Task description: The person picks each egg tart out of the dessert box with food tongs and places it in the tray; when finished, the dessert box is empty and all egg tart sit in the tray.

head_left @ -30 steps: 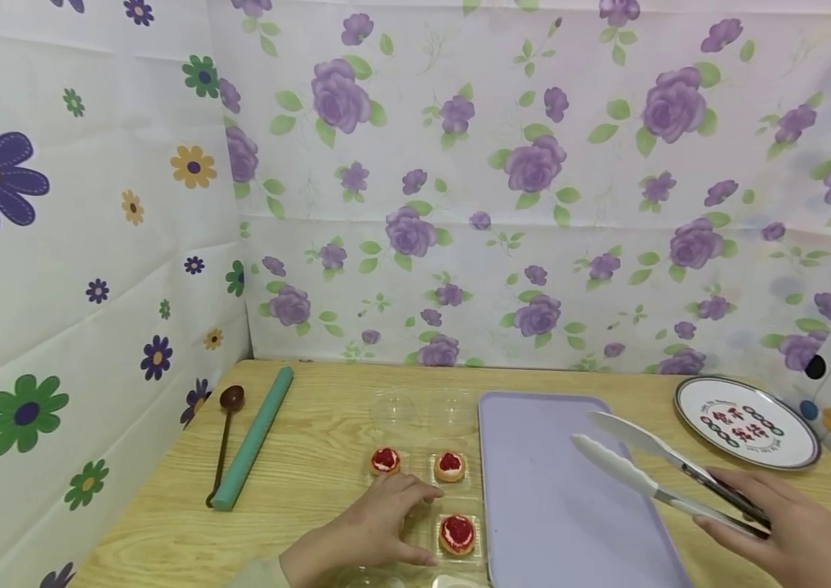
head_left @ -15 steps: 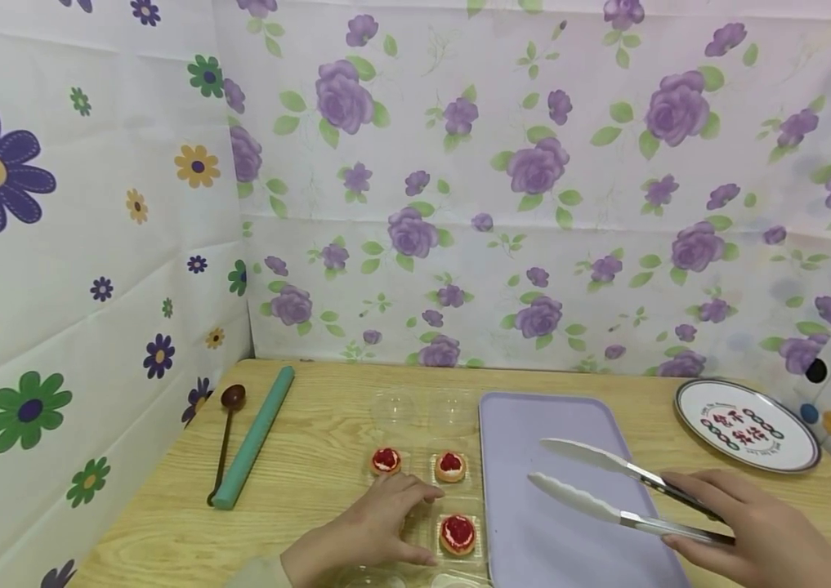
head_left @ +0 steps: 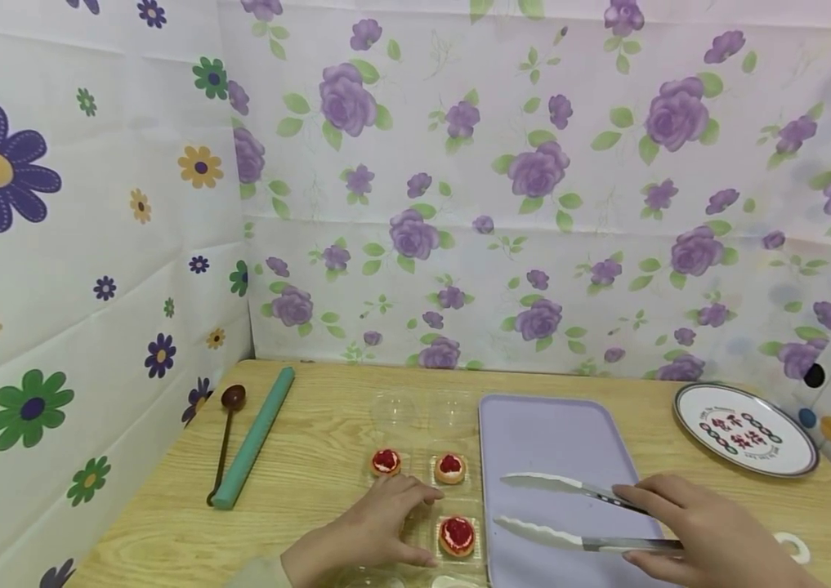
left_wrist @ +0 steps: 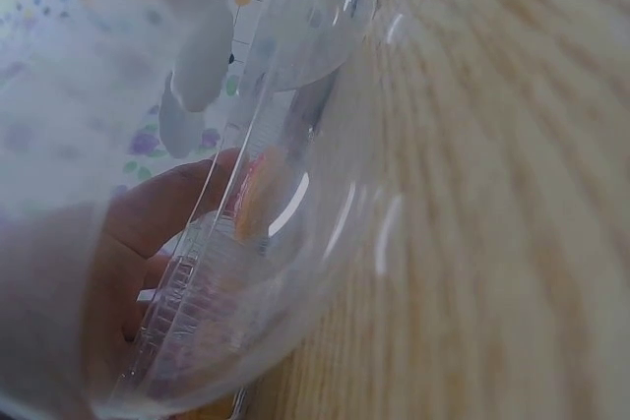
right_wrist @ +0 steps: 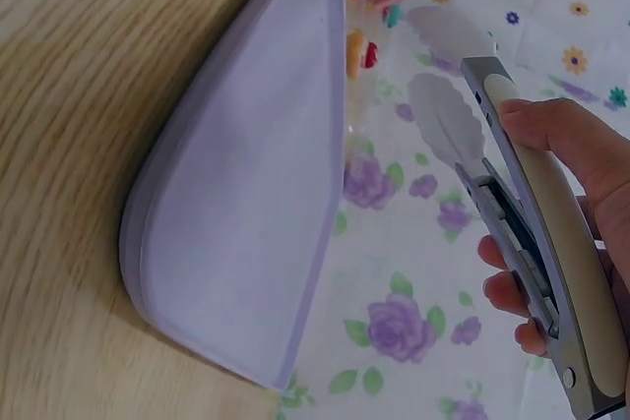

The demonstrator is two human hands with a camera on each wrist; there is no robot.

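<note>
In the head view a clear plastic container (head_left: pixel 452 411) holds red-topped tarts in its compartments: a left tart (head_left: pixel 386 462), a right tart (head_left: pixel 449 468) and a nearer tart (head_left: pixel 457 536). Over its near left part rests my left hand (head_left: pixel 374 527), fingers arched and spread; anything beneath the palm is hidden. The left wrist view looks through clear plastic at those fingers and a tart (left_wrist: pixel 258 196). My right hand (head_left: pixel 709 531) grips tongs (head_left: pixel 543 532), their white scalloped tips parted above the lilac tray (head_left: pixel 547 429). Nothing sits between the tips in the right wrist view.
A white plate (head_left: pixel 727 437) with red writing lies at the back right. On the left are a brown ladle (head_left: pixel 233 398) and a green roll (head_left: pixel 253 441). Part of a white ring-shaped thing (head_left: pixel 796 547) shows beside my right hand. Patterned cloths stand behind and left.
My right hand has carried the tongs leftward and nearer across the lilac tray, toward the tarts. The left hand keeps its place on the container.
</note>
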